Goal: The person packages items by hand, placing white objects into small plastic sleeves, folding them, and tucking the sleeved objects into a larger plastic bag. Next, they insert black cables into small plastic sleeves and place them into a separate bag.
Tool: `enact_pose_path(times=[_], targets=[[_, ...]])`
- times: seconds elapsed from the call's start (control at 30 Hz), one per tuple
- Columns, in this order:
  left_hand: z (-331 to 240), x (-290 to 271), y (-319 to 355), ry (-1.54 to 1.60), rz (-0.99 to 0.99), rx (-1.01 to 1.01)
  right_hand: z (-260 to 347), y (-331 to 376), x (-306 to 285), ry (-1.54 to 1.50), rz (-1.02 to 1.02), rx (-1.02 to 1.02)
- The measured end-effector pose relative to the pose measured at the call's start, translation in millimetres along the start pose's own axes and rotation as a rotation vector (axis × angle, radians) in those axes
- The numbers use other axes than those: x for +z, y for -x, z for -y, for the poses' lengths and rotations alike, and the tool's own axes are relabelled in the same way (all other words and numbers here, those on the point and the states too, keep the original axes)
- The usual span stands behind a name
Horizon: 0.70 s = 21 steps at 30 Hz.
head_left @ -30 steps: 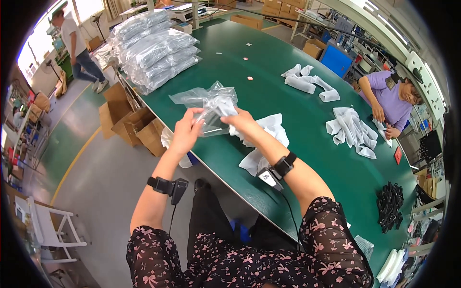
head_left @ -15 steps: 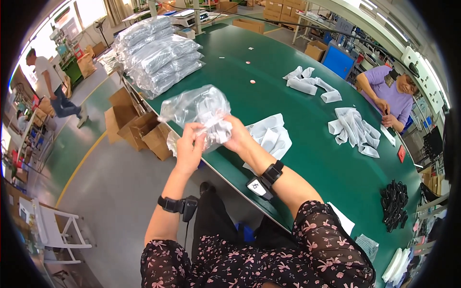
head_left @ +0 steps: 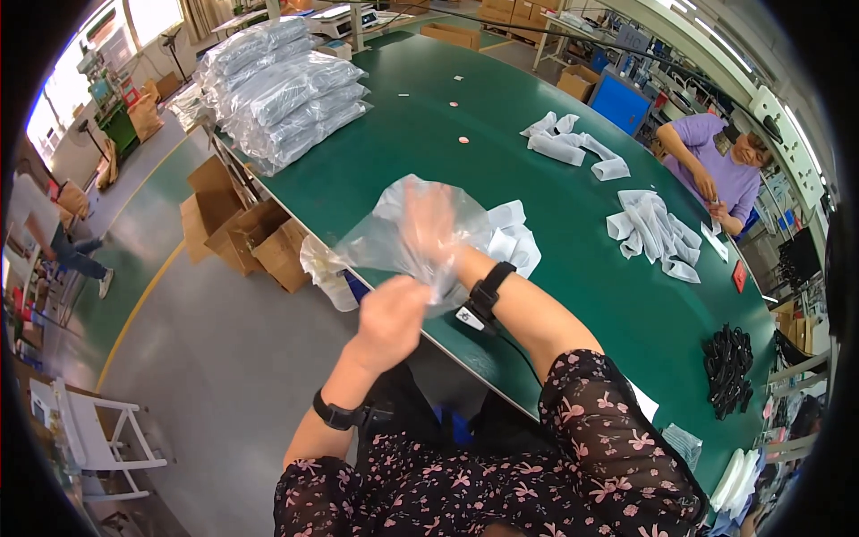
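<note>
A clear plastic bag (head_left: pixel 371 237) is spread over the near edge of the green table. My left hand (head_left: pixel 391 324) is closed, gripping the bag by its near edge. My right hand (head_left: pixel 429 224) reaches into the bag up to the wrist and shows through the film. Its fingers are smeared by motion, and I cannot make out whether they hold anything. Something whitish lies at the bag's far end, too blurred to name. Just right of the bag rests a heap of pale, thin, folded pieces (head_left: pixel 516 243), partly behind my right wrist.
Filled clear bags (head_left: pixel 286 98) are stacked at the table's far left. Open cardboard boxes (head_left: pixel 246 233) stand beside the table. More pale pieces (head_left: pixel 658 234) and a bundle of black cords (head_left: pixel 727 371) lie to the right. Across the table, a person in purple (head_left: pixel 711 166) works.
My right hand has gone from holding the white bundle at the bag's outside to inside the bag. My left hand has moved down and right, pulling the bag's edge nearer.
</note>
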<state>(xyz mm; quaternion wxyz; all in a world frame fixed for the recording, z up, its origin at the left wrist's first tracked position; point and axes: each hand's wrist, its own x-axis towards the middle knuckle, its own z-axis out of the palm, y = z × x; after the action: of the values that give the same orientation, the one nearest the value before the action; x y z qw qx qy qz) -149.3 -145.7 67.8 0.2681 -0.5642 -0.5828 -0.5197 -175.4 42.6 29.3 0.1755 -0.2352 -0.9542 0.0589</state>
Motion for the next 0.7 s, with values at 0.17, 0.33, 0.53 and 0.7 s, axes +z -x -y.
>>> enact_pose_path(times=[0.17,0.33,0.53,0.7], targets=[[7.2,5.2,10.7,0.154,0.164,-0.087,-24.3,-34.8,23.7,0.222,-0.360,-0.041],[40.2,14.7,37.7,0.015,0.242,-0.403,-16.5,-56.0,10.5,0.023,0.079,0.023],[55.7,25.0,52.9,0.111,0.371,-0.638,-42.6,-81.9,53.9,0.066,0.154,-0.024],[60.9,30.8,43.8,0.299,0.129,-0.871,-50.1,-64.6,48.4,0.141,0.054,-0.214]])
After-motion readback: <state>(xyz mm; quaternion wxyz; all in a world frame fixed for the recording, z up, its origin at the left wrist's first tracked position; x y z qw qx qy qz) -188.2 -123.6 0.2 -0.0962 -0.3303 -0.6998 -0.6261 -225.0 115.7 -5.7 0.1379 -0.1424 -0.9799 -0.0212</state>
